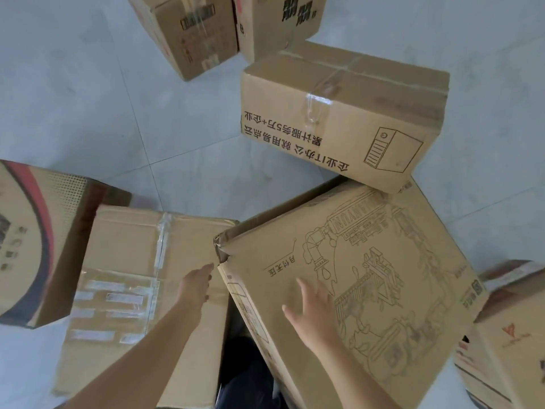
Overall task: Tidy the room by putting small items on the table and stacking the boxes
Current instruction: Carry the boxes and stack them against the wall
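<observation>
Head view, looking down at a grey tiled floor [165,128] littered with cardboard boxes. Main item: big illustrated box [392,278], line drawing on its top face, sitting skewed at centre-right with its near-left corner flaps slightly split. Right hand [314,314] lies flat on that top face, fingers spread and straight, gripping nothing. Left hand [194,286] has its fingers extended, tips at the left edge of the same box just below the split corner; it looks like contact, nothing curled around anything. The left forearm crosses over a taped box [129,290] lying flat just left of the illustrated one, clear tape strips on its top. Further left, a red-and-black printed box [32,246] overlaps the taped box's left side; image blurred there. Behind the illustrated box is the tower-print box [339,122], with a PC tower drawing and Chinese text on its side and tape over the top. Its near-right corner meets the illustrated box's far corner; can't tell whether it rests on it or only touches. Two more boxes at the top edge, side by side: taped carton [182,36] and black-lettered carton [274,22]. Another box [507,343] at lower right, partly cut off, just beside the illustrated one. Dark trouser leg [244,376] visible in the gap between the taped box and the illustrated box.
</observation>
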Action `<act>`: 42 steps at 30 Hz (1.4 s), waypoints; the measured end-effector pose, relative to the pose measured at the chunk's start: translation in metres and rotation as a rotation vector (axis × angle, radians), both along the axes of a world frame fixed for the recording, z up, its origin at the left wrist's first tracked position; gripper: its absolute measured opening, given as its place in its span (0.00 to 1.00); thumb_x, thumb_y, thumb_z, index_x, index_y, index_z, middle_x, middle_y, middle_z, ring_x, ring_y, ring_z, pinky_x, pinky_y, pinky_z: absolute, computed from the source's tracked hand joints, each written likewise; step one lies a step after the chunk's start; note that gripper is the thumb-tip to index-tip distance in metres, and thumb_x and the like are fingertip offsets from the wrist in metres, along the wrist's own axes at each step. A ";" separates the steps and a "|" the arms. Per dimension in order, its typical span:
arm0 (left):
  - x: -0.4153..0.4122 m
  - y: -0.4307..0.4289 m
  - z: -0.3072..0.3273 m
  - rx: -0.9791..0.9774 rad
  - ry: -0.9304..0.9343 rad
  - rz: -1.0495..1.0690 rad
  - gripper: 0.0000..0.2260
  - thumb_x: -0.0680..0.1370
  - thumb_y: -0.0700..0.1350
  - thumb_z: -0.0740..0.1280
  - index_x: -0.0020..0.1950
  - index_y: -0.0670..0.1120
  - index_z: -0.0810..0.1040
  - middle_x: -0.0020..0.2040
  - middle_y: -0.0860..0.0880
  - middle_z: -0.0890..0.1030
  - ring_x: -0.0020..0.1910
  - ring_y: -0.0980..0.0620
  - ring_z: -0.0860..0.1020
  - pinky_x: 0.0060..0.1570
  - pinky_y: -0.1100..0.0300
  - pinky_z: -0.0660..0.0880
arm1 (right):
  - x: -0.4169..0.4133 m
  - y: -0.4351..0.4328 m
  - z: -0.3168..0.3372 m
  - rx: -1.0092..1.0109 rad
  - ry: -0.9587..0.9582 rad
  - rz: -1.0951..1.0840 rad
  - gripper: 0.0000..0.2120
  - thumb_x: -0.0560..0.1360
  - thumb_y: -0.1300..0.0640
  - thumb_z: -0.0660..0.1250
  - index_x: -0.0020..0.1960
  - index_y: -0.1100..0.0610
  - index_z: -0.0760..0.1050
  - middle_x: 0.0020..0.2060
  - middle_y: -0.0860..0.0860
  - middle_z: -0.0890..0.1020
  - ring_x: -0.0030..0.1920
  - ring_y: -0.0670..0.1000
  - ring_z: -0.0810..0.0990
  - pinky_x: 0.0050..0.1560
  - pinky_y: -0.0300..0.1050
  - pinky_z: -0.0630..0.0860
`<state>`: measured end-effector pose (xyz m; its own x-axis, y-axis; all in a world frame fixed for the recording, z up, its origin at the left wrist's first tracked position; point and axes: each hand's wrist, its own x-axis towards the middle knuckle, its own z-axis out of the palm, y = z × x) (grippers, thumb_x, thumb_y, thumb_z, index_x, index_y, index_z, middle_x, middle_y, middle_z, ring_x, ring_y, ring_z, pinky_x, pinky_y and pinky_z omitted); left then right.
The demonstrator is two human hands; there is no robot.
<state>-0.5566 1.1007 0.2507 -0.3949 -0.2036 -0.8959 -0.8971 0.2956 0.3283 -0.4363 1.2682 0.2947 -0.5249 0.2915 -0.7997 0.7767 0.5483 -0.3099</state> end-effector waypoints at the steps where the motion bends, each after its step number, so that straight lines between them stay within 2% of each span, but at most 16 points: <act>1: -0.006 0.003 -0.006 0.023 0.017 0.062 0.13 0.79 0.47 0.62 0.60 0.40 0.72 0.53 0.43 0.74 0.50 0.47 0.72 0.56 0.53 0.67 | 0.007 -0.001 -0.005 -0.008 0.003 -0.002 0.30 0.78 0.45 0.58 0.76 0.47 0.49 0.75 0.52 0.50 0.75 0.54 0.51 0.72 0.48 0.57; 3: -0.018 0.013 -0.015 0.061 0.017 0.162 0.14 0.79 0.48 0.62 0.60 0.40 0.71 0.52 0.42 0.76 0.50 0.47 0.74 0.58 0.53 0.68 | 0.023 -0.004 -0.010 -0.021 0.002 -0.006 0.30 0.78 0.44 0.58 0.76 0.47 0.49 0.75 0.51 0.49 0.75 0.53 0.50 0.72 0.48 0.56; 7: -0.030 0.032 -0.026 0.104 -0.070 0.199 0.11 0.77 0.51 0.65 0.47 0.43 0.73 0.38 0.48 0.76 0.37 0.53 0.72 0.44 0.60 0.72 | 0.041 -0.007 -0.013 -0.028 0.001 0.008 0.29 0.78 0.44 0.57 0.75 0.47 0.50 0.75 0.51 0.48 0.75 0.52 0.49 0.73 0.47 0.56; 9: -0.032 0.038 -0.029 0.053 -0.126 0.124 0.12 0.75 0.53 0.66 0.45 0.44 0.74 0.37 0.50 0.75 0.41 0.53 0.73 0.55 0.55 0.67 | 0.042 -0.006 -0.013 -0.038 0.015 -0.020 0.29 0.79 0.45 0.57 0.75 0.47 0.50 0.75 0.51 0.49 0.75 0.52 0.49 0.72 0.48 0.55; 12: -0.038 0.047 -0.026 -0.032 -0.155 0.067 0.12 0.76 0.52 0.67 0.46 0.44 0.73 0.42 0.50 0.74 0.45 0.51 0.73 0.59 0.54 0.65 | 0.040 -0.006 -0.012 -0.045 0.035 -0.057 0.29 0.79 0.44 0.56 0.76 0.48 0.50 0.75 0.51 0.52 0.75 0.52 0.51 0.73 0.49 0.55; 17: -0.040 0.062 -0.017 -0.068 -0.003 0.099 0.15 0.79 0.40 0.62 0.33 0.46 0.64 0.22 0.51 0.71 0.19 0.59 0.68 0.23 0.68 0.65 | 0.051 -0.013 -0.005 -0.047 0.047 -0.126 0.29 0.79 0.44 0.56 0.75 0.49 0.51 0.74 0.50 0.55 0.74 0.51 0.52 0.73 0.48 0.54; 20: -0.029 0.054 -0.001 -0.027 0.095 0.197 0.13 0.78 0.35 0.63 0.35 0.44 0.68 0.32 0.48 0.73 0.25 0.57 0.73 0.24 0.67 0.71 | 0.067 -0.015 0.004 -0.034 0.058 -0.220 0.27 0.79 0.45 0.56 0.75 0.49 0.53 0.74 0.49 0.58 0.74 0.50 0.54 0.73 0.47 0.55; 23: 0.003 0.038 0.015 0.095 0.026 0.327 0.09 0.79 0.36 0.62 0.39 0.44 0.70 0.38 0.48 0.74 0.35 0.53 0.73 0.42 0.59 0.77 | 0.088 -0.017 0.018 -0.005 0.054 -0.299 0.26 0.79 0.45 0.55 0.75 0.50 0.55 0.73 0.48 0.61 0.73 0.48 0.56 0.73 0.45 0.55; 26: 0.049 0.027 0.032 0.159 -0.058 0.400 0.06 0.80 0.37 0.60 0.44 0.42 0.71 0.39 0.47 0.73 0.37 0.53 0.72 0.59 0.55 0.69 | 0.113 -0.021 0.034 0.029 0.052 -0.347 0.25 0.79 0.45 0.56 0.74 0.50 0.56 0.72 0.47 0.62 0.73 0.48 0.58 0.72 0.43 0.56; 29: 0.101 0.022 0.063 0.187 -0.083 0.471 0.07 0.80 0.37 0.60 0.42 0.42 0.70 0.39 0.47 0.72 0.37 0.52 0.72 0.56 0.60 0.71 | 0.139 -0.027 0.050 0.037 0.073 -0.374 0.25 0.79 0.45 0.56 0.73 0.51 0.58 0.70 0.47 0.64 0.71 0.47 0.60 0.70 0.41 0.58; 32: 0.151 0.017 0.089 0.156 -0.010 0.516 0.08 0.79 0.38 0.62 0.40 0.43 0.71 0.39 0.46 0.74 0.37 0.50 0.73 0.28 0.64 0.78 | 0.169 -0.033 0.068 0.113 0.093 -0.303 0.23 0.79 0.43 0.54 0.71 0.50 0.61 0.69 0.46 0.66 0.69 0.47 0.63 0.70 0.43 0.61; 34: 0.182 0.015 0.113 0.170 0.032 0.556 0.08 0.79 0.39 0.63 0.40 0.43 0.71 0.37 0.47 0.72 0.36 0.51 0.72 0.22 0.63 0.76 | 0.195 -0.033 0.080 0.173 0.127 -0.222 0.22 0.79 0.43 0.53 0.70 0.51 0.63 0.67 0.47 0.66 0.68 0.47 0.63 0.70 0.43 0.60; 37: 0.229 0.012 0.147 0.172 0.055 0.673 0.10 0.80 0.39 0.62 0.39 0.45 0.69 0.38 0.48 0.72 0.37 0.53 0.73 0.25 0.65 0.75 | 0.241 -0.038 0.108 0.339 0.259 -0.123 0.24 0.81 0.43 0.45 0.62 0.54 0.73 0.60 0.49 0.74 0.62 0.50 0.72 0.64 0.46 0.70; 39: 0.262 0.007 0.160 0.191 0.041 0.737 0.11 0.81 0.40 0.59 0.38 0.45 0.68 0.52 0.47 0.79 0.44 0.54 0.76 0.35 0.66 0.75 | 0.278 -0.046 0.121 0.436 0.303 -0.055 0.31 0.80 0.42 0.37 0.50 0.53 0.78 0.48 0.49 0.81 0.51 0.52 0.81 0.50 0.47 0.79; 41: 0.289 0.006 0.166 0.248 0.030 0.748 0.13 0.82 0.40 0.56 0.37 0.45 0.66 0.64 0.43 0.75 0.50 0.55 0.77 0.45 0.66 0.74 | 0.315 -0.055 0.123 0.522 0.319 0.012 0.25 0.79 0.41 0.43 0.51 0.52 0.75 0.46 0.50 0.82 0.49 0.54 0.81 0.49 0.50 0.80; 42: 0.302 0.005 0.167 0.238 0.046 0.754 0.13 0.82 0.39 0.55 0.38 0.45 0.66 0.62 0.43 0.76 0.51 0.55 0.77 0.47 0.67 0.74 | 0.330 -0.059 0.125 0.541 0.324 0.028 0.22 0.75 0.39 0.49 0.52 0.53 0.72 0.47 0.50 0.81 0.51 0.55 0.79 0.50 0.51 0.79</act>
<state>-0.2543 1.1055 0.4180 -0.2646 -0.2366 -0.9349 -0.8114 -0.4694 0.3484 -0.1066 1.2096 0.4196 -0.7290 0.5929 -0.3420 0.6729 0.7122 -0.1999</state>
